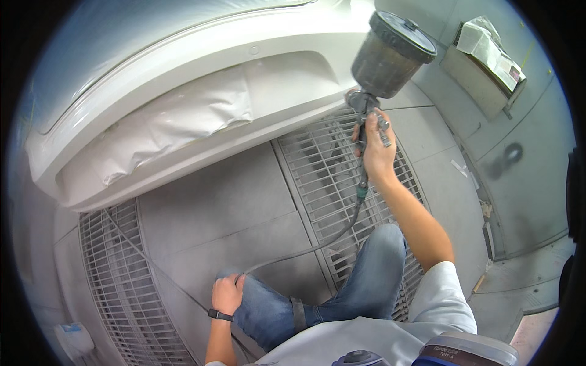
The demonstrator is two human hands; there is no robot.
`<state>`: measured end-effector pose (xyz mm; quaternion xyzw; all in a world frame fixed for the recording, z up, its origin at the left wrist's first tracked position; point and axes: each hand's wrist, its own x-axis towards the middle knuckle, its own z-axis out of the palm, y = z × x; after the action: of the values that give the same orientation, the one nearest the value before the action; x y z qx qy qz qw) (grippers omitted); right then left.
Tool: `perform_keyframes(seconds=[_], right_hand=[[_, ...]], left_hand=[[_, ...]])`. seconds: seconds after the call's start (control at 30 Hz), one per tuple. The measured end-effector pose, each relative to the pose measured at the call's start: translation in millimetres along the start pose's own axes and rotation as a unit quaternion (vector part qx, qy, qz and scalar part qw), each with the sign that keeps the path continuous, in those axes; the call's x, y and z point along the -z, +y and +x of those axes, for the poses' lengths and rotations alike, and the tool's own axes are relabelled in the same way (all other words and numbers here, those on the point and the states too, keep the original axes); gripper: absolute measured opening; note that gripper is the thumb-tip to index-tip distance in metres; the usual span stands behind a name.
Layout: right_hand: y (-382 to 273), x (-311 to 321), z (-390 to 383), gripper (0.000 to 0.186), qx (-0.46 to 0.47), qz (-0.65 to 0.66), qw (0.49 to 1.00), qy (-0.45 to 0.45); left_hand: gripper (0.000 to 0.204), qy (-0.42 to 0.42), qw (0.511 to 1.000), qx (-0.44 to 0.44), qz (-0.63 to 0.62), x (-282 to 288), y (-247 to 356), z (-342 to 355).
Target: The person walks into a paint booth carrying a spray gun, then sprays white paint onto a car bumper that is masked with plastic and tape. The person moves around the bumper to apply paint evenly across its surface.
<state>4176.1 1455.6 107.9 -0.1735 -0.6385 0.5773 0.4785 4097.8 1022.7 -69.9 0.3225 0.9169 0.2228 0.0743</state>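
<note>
My right hand (379,149) is wrapped round the handle of a spray gun (363,116), raised near the right end of a white car bumper (201,67). A grey, lidded paint cup (390,58) sits tilted on top of the gun. From the foot of the handle, past a green fitting, an air hose (299,251) sags across to my left hand (227,294). That hand is closed round the hose beside my left knee, with a dark watch on the wrist; its fingertips are partly hidden. White masking sheet (183,125) covers the bumper's recess.
Floor grates (122,274) lie at left and under my right arm, with grey floor panels (213,195) between. More hose (155,265) trails over the left grate. A wall shelf (476,79) holds white paper at the right. A respirator (467,351) shows at the lower edge.
</note>
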Motion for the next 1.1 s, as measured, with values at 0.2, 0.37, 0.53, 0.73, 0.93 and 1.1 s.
perform_keyframes(seconds=[0.2,0.37,0.53,0.73,0.93,1.1], right_hand=[[-36.7,-92.5,-83.9,0.049,-0.021,0.025,0.993,-0.111],[-46.2,-150.6,-97.8,0.049,-0.064,0.1,0.946,-0.301],[-22.1,-131.2,-70.9,0.054,-0.096,0.185,0.91,-0.357],[24.8,-19.0,-12.7,0.06,-0.094,0.139,0.967,-0.192],[46.8,72.5,39.4,0.049,-0.047,0.147,0.982,-0.109],[71.5,144.3,95.3,0.045,-0.044,0.15,0.987,-0.044]], left_hand=[[0.03,0.006,1.0,0.03,-0.006,12.5,-29.2,-27.3],[0.031,0.019,1.0,0.02,-0.003,19.0,-38.9,-34.8],[0.031,0.001,0.999,0.04,0.001,6.3,-22.9,-21.5],[0.031,-0.051,0.999,-0.005,0.013,-26.2,22.5,13.6],[0.031,-0.078,0.996,-0.034,0.031,-38.4,64.7,44.7],[0.033,-0.063,0.997,-0.052,0.015,-54.3,110.2,69.3]])
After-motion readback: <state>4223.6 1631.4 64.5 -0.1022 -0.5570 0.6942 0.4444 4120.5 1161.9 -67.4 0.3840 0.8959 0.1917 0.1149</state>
